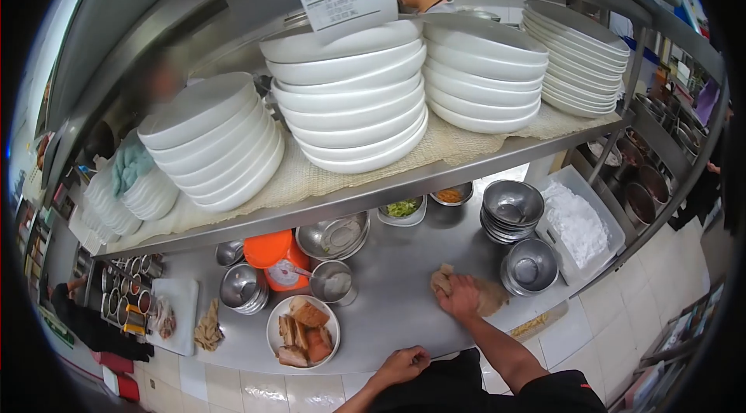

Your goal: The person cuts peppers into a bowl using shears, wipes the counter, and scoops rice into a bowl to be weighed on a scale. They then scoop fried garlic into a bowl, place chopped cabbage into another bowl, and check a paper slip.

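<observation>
My right hand [460, 296] presses a brown cloth [491, 298] onto the steel worktop [388, 289], with part of the cloth bunched at the fingertips. Near the front edge, my left hand [404, 365] rests with its fingers curled in, and nothing shows in it. To the left stands a white bowl [336, 339] with several thick browned pieces of what looks like meat or bread [305, 327]. Just right of the cloth are stacked metal bowls [531, 267].
Above the worktop, a shelf [458, 168] bears tall stacks of white plates [353, 94]. An orange scale [281, 257], a metal jug [332, 282] and a white board [175, 312] stand leftward. A tub of white powder [576, 223] sits right. Other people work beyond.
</observation>
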The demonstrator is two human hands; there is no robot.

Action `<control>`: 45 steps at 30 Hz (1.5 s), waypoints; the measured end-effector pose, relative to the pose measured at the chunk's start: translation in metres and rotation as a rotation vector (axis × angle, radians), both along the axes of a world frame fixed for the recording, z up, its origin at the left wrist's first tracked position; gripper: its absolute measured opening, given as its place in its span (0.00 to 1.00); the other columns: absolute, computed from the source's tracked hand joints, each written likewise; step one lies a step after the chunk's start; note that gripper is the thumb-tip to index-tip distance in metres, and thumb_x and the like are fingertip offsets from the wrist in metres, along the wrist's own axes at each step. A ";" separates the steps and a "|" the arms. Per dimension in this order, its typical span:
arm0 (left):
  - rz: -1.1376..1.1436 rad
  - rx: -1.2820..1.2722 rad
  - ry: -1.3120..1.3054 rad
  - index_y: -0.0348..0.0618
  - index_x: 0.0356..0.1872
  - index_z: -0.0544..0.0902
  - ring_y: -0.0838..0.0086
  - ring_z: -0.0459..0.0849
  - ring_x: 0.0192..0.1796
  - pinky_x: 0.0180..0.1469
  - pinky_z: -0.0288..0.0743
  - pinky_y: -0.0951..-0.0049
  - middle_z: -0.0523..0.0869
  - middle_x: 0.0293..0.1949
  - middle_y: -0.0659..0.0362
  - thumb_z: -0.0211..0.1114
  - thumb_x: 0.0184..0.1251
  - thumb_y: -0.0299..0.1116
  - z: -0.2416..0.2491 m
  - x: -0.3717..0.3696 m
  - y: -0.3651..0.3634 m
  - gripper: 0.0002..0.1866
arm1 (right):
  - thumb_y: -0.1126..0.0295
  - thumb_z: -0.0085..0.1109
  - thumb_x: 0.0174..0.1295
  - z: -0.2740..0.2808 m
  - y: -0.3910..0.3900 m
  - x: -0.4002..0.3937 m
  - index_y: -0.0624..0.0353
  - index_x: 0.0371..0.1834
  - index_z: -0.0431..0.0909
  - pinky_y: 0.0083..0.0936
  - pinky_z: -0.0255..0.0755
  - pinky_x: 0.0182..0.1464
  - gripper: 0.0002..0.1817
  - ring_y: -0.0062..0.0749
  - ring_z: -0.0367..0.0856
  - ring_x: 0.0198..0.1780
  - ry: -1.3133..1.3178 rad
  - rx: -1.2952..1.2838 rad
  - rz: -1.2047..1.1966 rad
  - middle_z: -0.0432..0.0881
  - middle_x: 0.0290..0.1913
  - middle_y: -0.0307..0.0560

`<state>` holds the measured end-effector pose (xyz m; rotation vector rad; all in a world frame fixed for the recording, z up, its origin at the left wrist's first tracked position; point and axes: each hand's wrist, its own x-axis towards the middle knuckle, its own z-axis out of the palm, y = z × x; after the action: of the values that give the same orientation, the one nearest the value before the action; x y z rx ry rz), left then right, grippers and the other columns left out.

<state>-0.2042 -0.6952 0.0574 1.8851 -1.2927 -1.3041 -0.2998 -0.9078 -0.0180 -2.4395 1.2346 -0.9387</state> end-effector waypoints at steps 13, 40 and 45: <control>-0.005 -0.039 0.066 0.41 0.42 0.82 0.65 0.85 0.39 0.46 0.76 0.68 0.87 0.37 0.54 0.61 0.62 0.38 -0.006 0.001 -0.008 0.13 | 0.56 0.60 0.45 0.006 -0.001 -0.001 0.60 0.30 0.74 0.42 0.70 0.44 0.18 0.51 0.73 0.39 0.031 -0.038 0.024 0.77 0.33 0.52; 0.041 -0.042 0.102 0.41 0.42 0.82 0.64 0.85 0.41 0.48 0.76 0.69 0.86 0.37 0.54 0.62 0.61 0.38 -0.004 -0.002 -0.006 0.13 | 0.58 0.59 0.46 0.004 -0.004 -0.003 0.60 0.30 0.73 0.43 0.68 0.44 0.17 0.52 0.71 0.38 0.017 -0.018 0.093 0.75 0.32 0.53; 0.246 -0.063 -0.004 0.43 0.41 0.82 0.61 0.86 0.41 0.49 0.76 0.66 0.86 0.38 0.51 0.63 0.61 0.39 0.001 -0.014 0.008 0.13 | 0.57 0.56 0.49 -0.014 -0.009 -0.008 0.63 0.34 0.72 0.46 0.64 0.48 0.18 0.55 0.70 0.40 0.010 -0.032 0.177 0.75 0.35 0.57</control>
<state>-0.2186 -0.6871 0.0583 1.9327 -1.0519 -1.1215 -0.3077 -0.9163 -0.0321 -2.5312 0.9933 -0.9038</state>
